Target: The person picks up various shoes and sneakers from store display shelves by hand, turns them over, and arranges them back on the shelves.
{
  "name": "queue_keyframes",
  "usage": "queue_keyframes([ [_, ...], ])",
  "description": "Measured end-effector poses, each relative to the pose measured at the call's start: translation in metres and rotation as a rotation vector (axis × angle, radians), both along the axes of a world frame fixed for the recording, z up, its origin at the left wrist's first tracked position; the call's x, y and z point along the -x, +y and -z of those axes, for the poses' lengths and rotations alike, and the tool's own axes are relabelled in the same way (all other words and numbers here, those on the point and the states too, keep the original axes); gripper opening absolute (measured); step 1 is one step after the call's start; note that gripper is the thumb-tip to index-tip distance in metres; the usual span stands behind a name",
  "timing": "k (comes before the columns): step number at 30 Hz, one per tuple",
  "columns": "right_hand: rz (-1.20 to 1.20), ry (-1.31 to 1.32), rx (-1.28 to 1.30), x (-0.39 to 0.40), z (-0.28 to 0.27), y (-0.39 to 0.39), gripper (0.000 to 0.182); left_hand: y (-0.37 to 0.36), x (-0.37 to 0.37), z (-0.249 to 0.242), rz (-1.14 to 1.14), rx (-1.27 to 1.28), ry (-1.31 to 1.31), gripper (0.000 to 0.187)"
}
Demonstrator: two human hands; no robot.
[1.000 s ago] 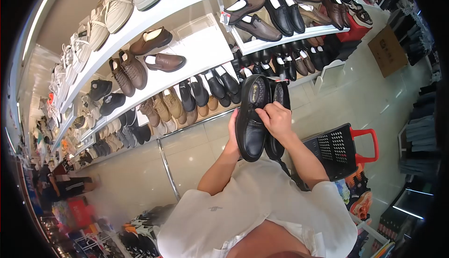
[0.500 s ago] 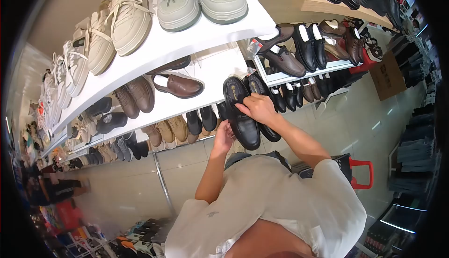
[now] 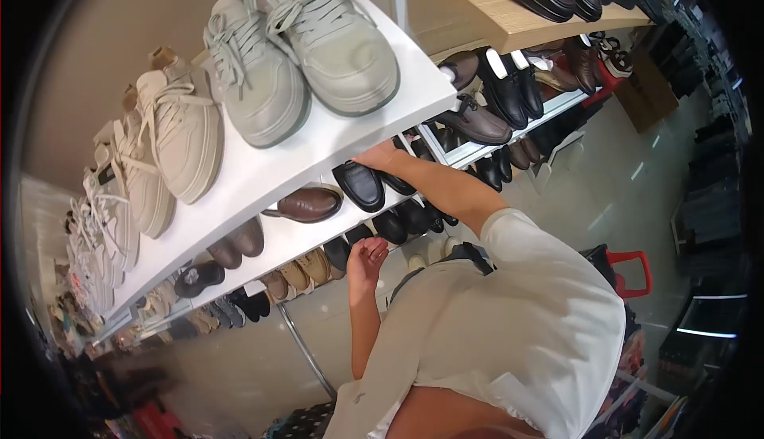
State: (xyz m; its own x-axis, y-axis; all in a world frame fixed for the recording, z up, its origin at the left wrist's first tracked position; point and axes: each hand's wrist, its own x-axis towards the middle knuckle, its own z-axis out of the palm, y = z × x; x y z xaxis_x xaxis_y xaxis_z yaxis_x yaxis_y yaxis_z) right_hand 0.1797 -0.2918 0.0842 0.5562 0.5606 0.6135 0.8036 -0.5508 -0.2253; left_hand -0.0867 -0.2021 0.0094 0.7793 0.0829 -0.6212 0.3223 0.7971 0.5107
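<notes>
A pair of black loafers (image 3: 360,187) is at the middle white shelf, toes toward me, with the heel ends under the upper shelf's edge. My right hand (image 3: 377,155) is at their heel end, closed on them; the upper shelf hides most of its fingers. Lower down, my left hand (image 3: 368,259) is raised with loosely bent fingers and holds nothing. It is apart from the loafers, near dark shoes on the lower shelf. Left of the loafers sits a brown slip-on shoe (image 3: 309,205).
Pale lace-up sneakers (image 3: 342,65) line the upper white shelf (image 3: 318,148), which overhangs the middle one. A wooden shelf (image 3: 525,29) with dark shoes juts in above right. Behind my right side stands a basket with a red handle (image 3: 634,273).
My right hand has carried the black loafers up and left, from in front of me to the middle shelf. My left hand has come away from them and dropped slightly. The view has shifted.
</notes>
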Motion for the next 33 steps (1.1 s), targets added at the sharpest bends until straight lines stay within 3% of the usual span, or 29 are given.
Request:
queue_keyframes([
  [2, -0.001, 0.065, -0.046, -0.007, 0.014, 0.005, 0.04, 0.002, 0.005, -0.003, 0.02, 0.002, 0.025, 0.026],
  [4, -0.029, -0.116, -0.063, -0.007, 0.031, 0.009, 0.046, 0.006, 0.006, -0.004, 0.032, -0.04, 0.05, 0.03],
  [7, -0.052, 0.03, 0.039, 0.004, 0.019, 0.006, 0.045, 0.011, 0.004, -0.002, 0.034, -0.018, 0.101, 0.025],
  [9, -0.173, 0.436, 0.034, 0.011, -0.001, 0.002, 0.04, 0.015, 0.003, 0.003, 0.064, -0.012, 0.1, 0.028],
  [12, -0.174, 0.206, -0.071, 0.018, 0.01, -0.001, 0.038, 0.013, -0.009, 0.007, 0.104, -0.017, 0.098, 0.032],
  [15, -0.142, 0.208, -0.033, 0.034, 0.018, -0.008, 0.041, 0.006, -0.022, 0.011, 0.175, -0.06, 0.111, 0.033],
  [16, -0.079, -0.011, -0.118, 0.043, 0.02, -0.017, 0.04, 0.005, -0.026, 0.014, 0.204, -0.086, 0.11, 0.034],
  [18, -0.022, -0.056, -0.156, 0.062, 0.022, -0.038, 0.039, -0.001, -0.035, 0.022, 0.274, -0.064, 0.081, 0.035],
  [22, 0.011, 0.151, -0.16, 0.099, 0.039, -0.105, 0.033, -0.031, -0.06, 0.019, 0.464, -0.092, 0.071, 0.035],
  [30, 0.587, 0.503, -0.303, 0.166, 0.098, -0.27, 0.018, -0.115, -0.103, 0.019, 0.73, -0.047, 0.142, 0.029],
  [33, 0.758, 0.512, -0.412, 0.181, 0.108, -0.33, 0.017, -0.16, -0.121, 0.019, 0.81, -0.053, 0.136, 0.028],
])
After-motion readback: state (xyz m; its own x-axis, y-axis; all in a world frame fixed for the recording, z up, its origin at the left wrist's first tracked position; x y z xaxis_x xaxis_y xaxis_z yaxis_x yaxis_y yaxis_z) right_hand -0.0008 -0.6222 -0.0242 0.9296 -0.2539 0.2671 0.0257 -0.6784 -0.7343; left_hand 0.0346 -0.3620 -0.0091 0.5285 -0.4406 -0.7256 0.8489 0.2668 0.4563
